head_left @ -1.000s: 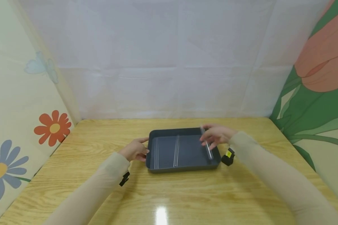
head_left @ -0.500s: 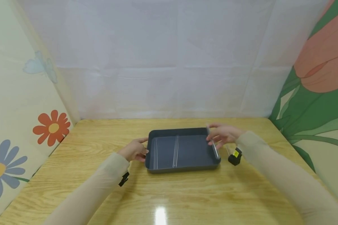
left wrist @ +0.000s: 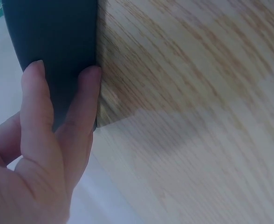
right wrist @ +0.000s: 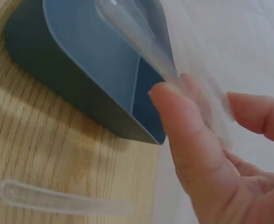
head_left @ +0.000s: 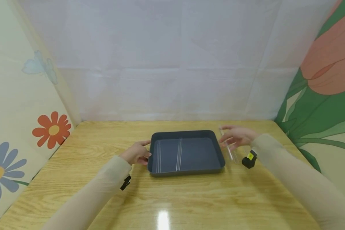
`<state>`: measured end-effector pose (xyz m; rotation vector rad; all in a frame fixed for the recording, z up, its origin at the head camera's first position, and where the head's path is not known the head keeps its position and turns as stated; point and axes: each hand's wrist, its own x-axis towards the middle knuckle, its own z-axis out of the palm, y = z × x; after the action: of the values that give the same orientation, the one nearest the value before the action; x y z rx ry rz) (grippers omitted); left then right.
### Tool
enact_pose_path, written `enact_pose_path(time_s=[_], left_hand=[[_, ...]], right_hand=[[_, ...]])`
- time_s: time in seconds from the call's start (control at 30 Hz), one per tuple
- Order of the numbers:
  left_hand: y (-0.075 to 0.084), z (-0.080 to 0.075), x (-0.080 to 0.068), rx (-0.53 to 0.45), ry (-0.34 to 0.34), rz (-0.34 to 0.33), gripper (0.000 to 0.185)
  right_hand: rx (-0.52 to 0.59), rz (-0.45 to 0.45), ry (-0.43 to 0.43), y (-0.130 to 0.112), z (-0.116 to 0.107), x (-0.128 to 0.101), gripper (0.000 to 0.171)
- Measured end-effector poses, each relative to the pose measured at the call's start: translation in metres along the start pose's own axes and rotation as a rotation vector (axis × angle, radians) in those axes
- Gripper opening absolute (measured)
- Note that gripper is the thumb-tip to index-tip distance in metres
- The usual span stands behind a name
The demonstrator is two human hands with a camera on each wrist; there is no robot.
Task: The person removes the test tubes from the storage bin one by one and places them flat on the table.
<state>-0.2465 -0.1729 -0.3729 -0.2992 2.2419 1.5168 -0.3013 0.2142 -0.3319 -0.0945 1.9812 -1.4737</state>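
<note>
A dark blue-grey rectangular tray (head_left: 199,153) sits on the wooden table. My left hand (head_left: 136,154) is at its left end; in the left wrist view, extended fingers (left wrist: 37,107) press against the outer wall. Just beyond the right end, my right hand (head_left: 239,137) pinches a clear test tube (head_left: 229,151) between thumb and fingers, held aslant above the table. Its rounded end shows in the right wrist view. Another clear tube (right wrist: 58,200) lies on the table beneath. Inside the tray are a clear tube at the middle (head_left: 179,155) and clear tubing at the left (head_left: 159,157).
The wooden table (head_left: 189,201) ends at a white sheet (head_left: 172,64) behind. Flower-printed panels (head_left: 327,95) stand along both sides. A black wrist camera (head_left: 249,159) hangs below the right sleeve, close to the table.
My right hand has moved right with the test tube, from over the tray's right part to outside its right end. The left hand has stayed at the tray's left wall.
</note>
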Motion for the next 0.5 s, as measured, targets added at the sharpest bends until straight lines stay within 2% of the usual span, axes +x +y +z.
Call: enact_pose_path(time_s=[0.5], left_hand=[[0.001, -0.001, -0.001, 0.001, -0.016, 0.002, 0.073]], right_hand=[[-0.013, -0.006, -0.021, 0.004, -0.024, -0.011, 0.079]])
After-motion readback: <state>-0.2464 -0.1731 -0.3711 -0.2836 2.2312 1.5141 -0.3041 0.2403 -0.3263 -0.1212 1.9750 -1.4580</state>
